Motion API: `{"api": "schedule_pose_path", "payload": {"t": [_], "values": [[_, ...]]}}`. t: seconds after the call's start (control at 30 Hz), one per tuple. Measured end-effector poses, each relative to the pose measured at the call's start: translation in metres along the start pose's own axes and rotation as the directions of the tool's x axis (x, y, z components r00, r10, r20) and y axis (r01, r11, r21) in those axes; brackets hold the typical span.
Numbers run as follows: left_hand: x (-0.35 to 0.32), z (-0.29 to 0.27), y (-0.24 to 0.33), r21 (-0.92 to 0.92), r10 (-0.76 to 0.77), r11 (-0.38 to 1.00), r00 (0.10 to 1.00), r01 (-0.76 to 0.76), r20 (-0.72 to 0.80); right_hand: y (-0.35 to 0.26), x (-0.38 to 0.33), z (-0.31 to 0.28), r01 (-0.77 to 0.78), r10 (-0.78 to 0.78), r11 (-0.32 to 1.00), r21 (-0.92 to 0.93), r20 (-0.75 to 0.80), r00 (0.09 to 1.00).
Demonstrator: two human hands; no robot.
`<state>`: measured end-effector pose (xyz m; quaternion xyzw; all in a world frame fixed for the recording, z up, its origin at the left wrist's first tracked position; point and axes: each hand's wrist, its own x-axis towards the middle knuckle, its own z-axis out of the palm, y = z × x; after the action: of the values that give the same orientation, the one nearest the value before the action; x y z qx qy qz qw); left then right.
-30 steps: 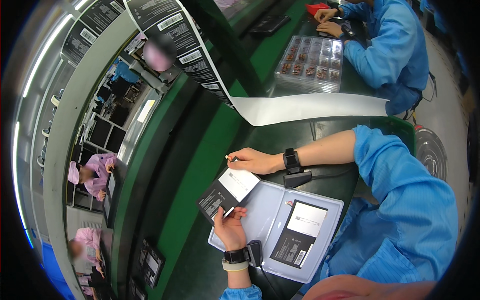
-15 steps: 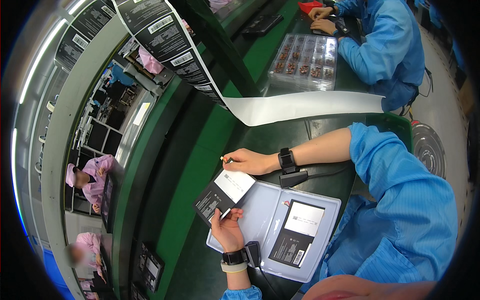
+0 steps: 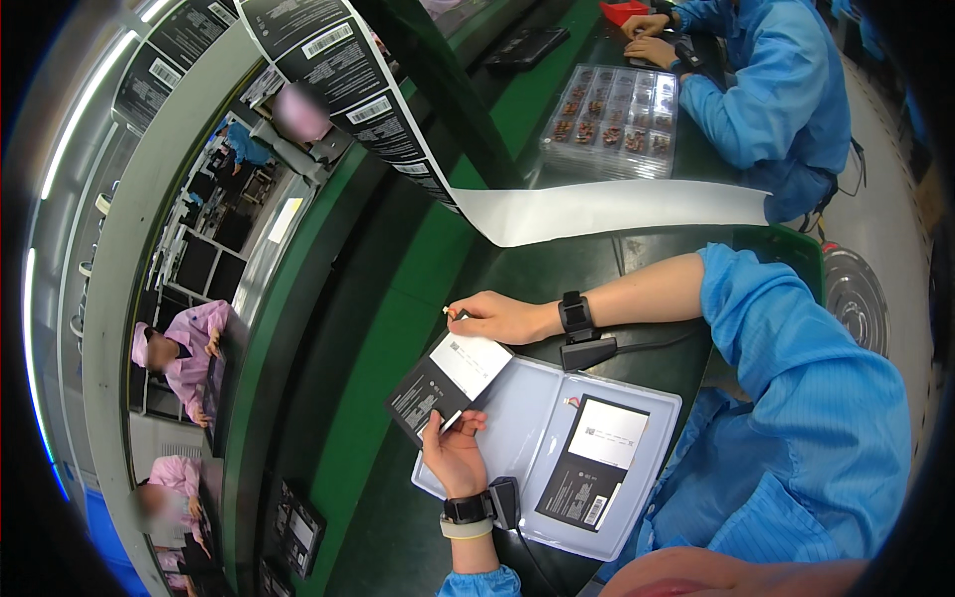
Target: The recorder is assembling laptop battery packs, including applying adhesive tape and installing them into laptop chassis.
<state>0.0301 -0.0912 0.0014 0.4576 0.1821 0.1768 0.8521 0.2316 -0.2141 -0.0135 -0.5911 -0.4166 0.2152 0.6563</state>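
Note:
A flat battery pack [image 3: 426,400], black with a white label panel, is held tilted between my two hands over the left edge of a pale plastic tray [image 3: 527,423]. My right hand [image 3: 502,318] grips its upper corner, where a small wire connector [image 3: 447,309] sticks out by the fingertips. From below, my left hand [image 3: 456,458] holds the lower edge, thumb on the black printed face and fingers curled up beside it. A second battery pack [image 3: 579,485] of the same look lies flat in the tray's right half, its short red wire at the top.
A strip of black printed labels [image 3: 343,75] hangs down and runs into white backing [image 3: 607,211] across the bench. Behind it stands a clear compartment box [image 3: 609,124] of small parts. A co-worker in blue [image 3: 781,90] sits beyond. Cables trail from both wristbands.
My hands and the battery pack keep nearly the same pose; the whole view has shifted very slightly. Across the line, people in pink have moved a little.

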Motion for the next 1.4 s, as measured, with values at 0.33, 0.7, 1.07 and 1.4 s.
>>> {"api": "schedule_pose_path", "payload": {"t": [0.33,0.7,1.07,1.4], "values": [[-0.0007,-0.0018,0.0005,-0.002,-0.013,1.000,1.000,0.013,-0.005,0.0009,0.0001,0.0004,-0.008,0.008,1.000,-0.005,0.014,1.000],[-0.0016,0.0011,0.0013,-0.002,-0.013,1.000,1.000,0.013,-0.013,-0.0017,-0.0009,-0.0013,-0.024,0.024,1.000,-0.015,0.036,0.999],[-0.0003,0.0001,0.0011,-0.008,-0.020,1.000,1.000,0.020,-0.006,-0.0011,0.0000,-0.0006,-0.024,0.024,1.000,-0.005,0.032,0.999],[0.0006,-0.0034,0.0005,-0.008,-0.028,1.000,1.000,0.028,-0.005,0.0012,0.0006,-0.0001,-0.038,0.038,0.999,-0.007,0.022,0.999]]}}
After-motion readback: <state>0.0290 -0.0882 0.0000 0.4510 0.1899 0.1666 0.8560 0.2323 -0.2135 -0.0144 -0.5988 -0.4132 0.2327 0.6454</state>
